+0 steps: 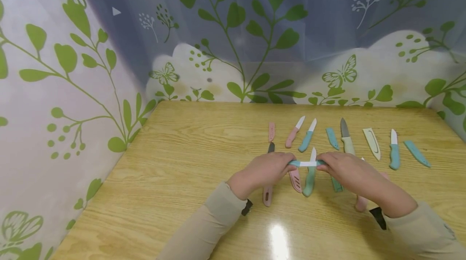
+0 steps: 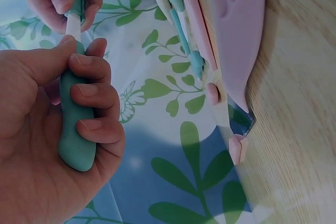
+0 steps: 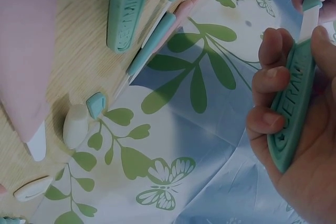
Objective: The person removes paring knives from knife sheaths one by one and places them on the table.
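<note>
Both hands meet over the near middle of the table in the head view. My left hand point(image 1: 263, 173) curls round the teal handle point(image 2: 77, 121) of a small white-bladed knife point(image 1: 307, 163). My right hand point(image 1: 351, 173) grips a teal sheath point(image 3: 294, 103) with raised lettering. A stretch of white blade shows between handle and sheath, in line with both; its tip is hidden at the sheath's mouth. Below the hands lie a green-handled knife point(image 1: 309, 181), a slotted pink sheath point(image 1: 296, 181) and a green sheath point(image 1: 337, 184). A pink handle point(image 1: 361, 203) is partly covered by the right arm.
Farther back lie a pink-handled knife point(image 1: 292, 136), blue-handled knives point(image 1: 306, 142), a cream-handled knife point(image 1: 348, 144), a cream sheath point(image 1: 372, 143) and blue sheaths point(image 1: 417, 153). A pink-handled tool with a dark blade point(image 1: 267, 195) lies by the left hand. Patterned cloth borders the wooden table point(image 1: 174, 151).
</note>
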Demonstrator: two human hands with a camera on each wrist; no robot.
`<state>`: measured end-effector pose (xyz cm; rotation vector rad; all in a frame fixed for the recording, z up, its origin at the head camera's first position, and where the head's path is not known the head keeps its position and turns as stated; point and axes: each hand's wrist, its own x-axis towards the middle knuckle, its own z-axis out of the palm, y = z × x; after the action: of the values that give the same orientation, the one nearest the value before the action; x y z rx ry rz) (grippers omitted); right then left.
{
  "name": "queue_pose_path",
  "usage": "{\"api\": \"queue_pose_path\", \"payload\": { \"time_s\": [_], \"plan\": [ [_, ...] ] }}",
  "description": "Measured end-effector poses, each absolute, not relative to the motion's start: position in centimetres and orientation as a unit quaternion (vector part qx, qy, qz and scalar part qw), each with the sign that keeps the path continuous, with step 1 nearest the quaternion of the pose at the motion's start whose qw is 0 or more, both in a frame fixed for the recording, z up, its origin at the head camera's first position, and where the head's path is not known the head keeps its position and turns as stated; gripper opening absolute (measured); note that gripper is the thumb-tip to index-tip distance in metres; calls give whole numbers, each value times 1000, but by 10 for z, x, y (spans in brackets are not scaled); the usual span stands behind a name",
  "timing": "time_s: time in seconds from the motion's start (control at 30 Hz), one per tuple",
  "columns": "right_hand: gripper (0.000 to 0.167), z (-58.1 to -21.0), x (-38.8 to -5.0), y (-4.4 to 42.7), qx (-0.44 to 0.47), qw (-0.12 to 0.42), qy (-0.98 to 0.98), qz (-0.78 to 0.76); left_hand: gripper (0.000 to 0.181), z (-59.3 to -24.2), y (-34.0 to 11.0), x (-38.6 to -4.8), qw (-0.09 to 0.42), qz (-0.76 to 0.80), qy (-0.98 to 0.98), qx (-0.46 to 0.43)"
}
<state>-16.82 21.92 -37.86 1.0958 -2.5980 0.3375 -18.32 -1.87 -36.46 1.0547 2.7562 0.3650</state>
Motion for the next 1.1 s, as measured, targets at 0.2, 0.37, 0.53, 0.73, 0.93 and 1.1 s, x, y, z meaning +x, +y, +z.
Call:
{"api": "queue_pose_path", "payload": {
  "time_s": [0.2,0.37,0.53,0.73,0.93,1.1],
  "plan": [
    [15,-378,-168,220,379,149,-906,116,27,-364,-19,-183,83,118,924,355],
    [16,-376,-169,220,375,141,-910,111,27,-363,-20,-183,78,115,923,359],
    [17,-375,-170,220,364,122,-917,105,27,-362,-21,-183,73,114,923,360],
    [17,-374,-171,221,367,125,-916,105,28,-363,-21,-184,70,115,923,362],
    [15,-373,-170,223,349,108,-925,106,29,-364,-21,-185,80,118,925,353],
    [14,-370,-172,227,327,96,-933,113,30,-365,-22,-188,81,123,929,340]
  ]
}}
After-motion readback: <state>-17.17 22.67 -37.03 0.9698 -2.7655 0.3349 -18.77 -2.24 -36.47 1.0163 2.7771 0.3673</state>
